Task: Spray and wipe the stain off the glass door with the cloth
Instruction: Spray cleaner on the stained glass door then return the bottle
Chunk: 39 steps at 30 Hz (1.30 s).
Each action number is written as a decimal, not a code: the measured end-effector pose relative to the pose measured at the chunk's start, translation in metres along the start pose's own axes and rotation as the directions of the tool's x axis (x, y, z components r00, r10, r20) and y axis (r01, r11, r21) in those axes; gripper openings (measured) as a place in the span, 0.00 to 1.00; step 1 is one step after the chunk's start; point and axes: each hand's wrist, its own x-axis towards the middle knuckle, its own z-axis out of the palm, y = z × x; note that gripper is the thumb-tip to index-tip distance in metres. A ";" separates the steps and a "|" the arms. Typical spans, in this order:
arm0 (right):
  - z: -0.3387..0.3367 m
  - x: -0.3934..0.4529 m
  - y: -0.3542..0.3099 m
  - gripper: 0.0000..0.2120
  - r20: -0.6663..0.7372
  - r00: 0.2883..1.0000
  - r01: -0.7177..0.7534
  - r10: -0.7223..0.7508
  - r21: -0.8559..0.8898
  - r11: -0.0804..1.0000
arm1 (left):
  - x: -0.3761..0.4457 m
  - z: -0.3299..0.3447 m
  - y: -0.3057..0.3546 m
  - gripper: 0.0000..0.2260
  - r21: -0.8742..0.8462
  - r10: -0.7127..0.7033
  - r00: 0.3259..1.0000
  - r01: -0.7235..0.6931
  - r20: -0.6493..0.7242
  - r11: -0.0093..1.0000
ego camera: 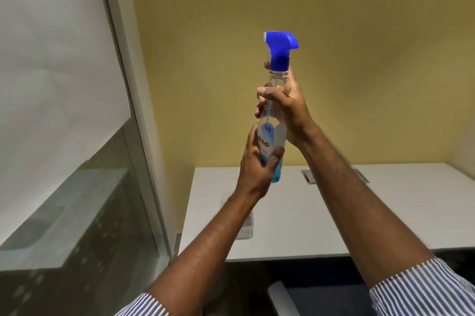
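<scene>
A clear plastic spray bottle with a blue trigger head [274, 110] stands upright at the middle of the view, held up in the air by both hands in front of a yellow wall [282, 7]. A little blue liquid sits in its base, and a printed label wraps its lower half; the words on it are too blurred to read.

The left hand [257, 161] closes around the lower body of the bottle, thumb across the front of the label, at about 6 o'clock from the trigger head. The right hand [285, 107] grips the upper body and neck from the 3 o'clock side, fingers curled around the front; one fingertip shows just under the blue collar. Whether a finger rests on the trigger itself cannot be told. Both forearms are bare, with blue-and-white striped sleeves [424, 287] rolled back at the bottom edge.

The glass door [77, 187], with its pale metal frame, fills the 9 o'clock side; its upper part looks frosted white and its lower part is clear and dark. The nozzle points toward it. No stain can be made out on the glass.

A white counter [334, 213] lies behind and below the bottle, at 5 o'clock, with a small recessed grey slot [311, 176] in its top.
</scene>
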 end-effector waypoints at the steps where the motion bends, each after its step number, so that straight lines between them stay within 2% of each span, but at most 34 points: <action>1: -0.011 0.003 0.008 0.29 -0.017 1.000 0.002 -0.002 -0.016 1.000 | 0.006 0.005 -0.007 0.49 0.009 -0.013 0.999 0.013 0.035 1.000; 9: -0.091 0.034 0.084 0.29 -0.122 0.992 0.001 -0.014 -0.103 0.995 | 0.072 0.047 -0.068 0.43 0.148 -0.033 0.981 0.005 0.193 0.989; 15: -0.132 0.057 0.140 0.26 -0.115 0.993 -0.032 0.016 -0.138 0.990 | 0.110 0.066 -0.117 0.43 0.290 -0.116 0.978 0.061 0.176 0.955; 19: -0.142 0.063 0.186 0.24 -0.054 0.997 -0.066 0.056 -0.223 0.973 | 0.120 0.067 -0.158 0.42 0.289 -0.159 0.978 0.115 0.133 0.950; 23: -0.146 0.069 0.231 0.22 -0.029 0.994 -0.106 0.102 -0.293 0.950 | 0.131 0.065 -0.200 0.41 0.273 -0.233 0.961 0.187 0.147 0.943; 28: -0.146 0.083 0.267 0.19 -0.064 0.985 -0.170 0.158 -0.345 0.923 | 0.154 0.059 -0.242 0.42 0.279 -0.302 0.933 0.242 0.195 0.929; 31: -0.150 0.092 0.284 0.20 -0.085 0.977 -0.212 0.194 -0.374 0.903 | 0.169 0.055 -0.260 0.39 0.242 -0.344 0.902 0.283 0.262 0.928; 34: -0.153 0.097 0.304 0.17 -0.115 0.967 -0.253 0.226 -0.378 0.891 | 0.190 0.050 -0.278 0.32 0.239 -0.360 0.875 0.292 0.323 0.926; 37: -0.157 0.098 0.323 0.12 -0.113 0.958 -0.286 0.263 -0.400 0.871 | 0.207 0.048 -0.298 0.24 0.294 -0.375 0.861 0.281 0.342 0.914; 39: -0.162 0.098 0.336 0.12 -0.119 0.948 -0.317 0.294 -0.384 0.867 | 0.213 0.048 -0.313 0.23 0.331 -0.392 0.852 0.280 0.348 0.901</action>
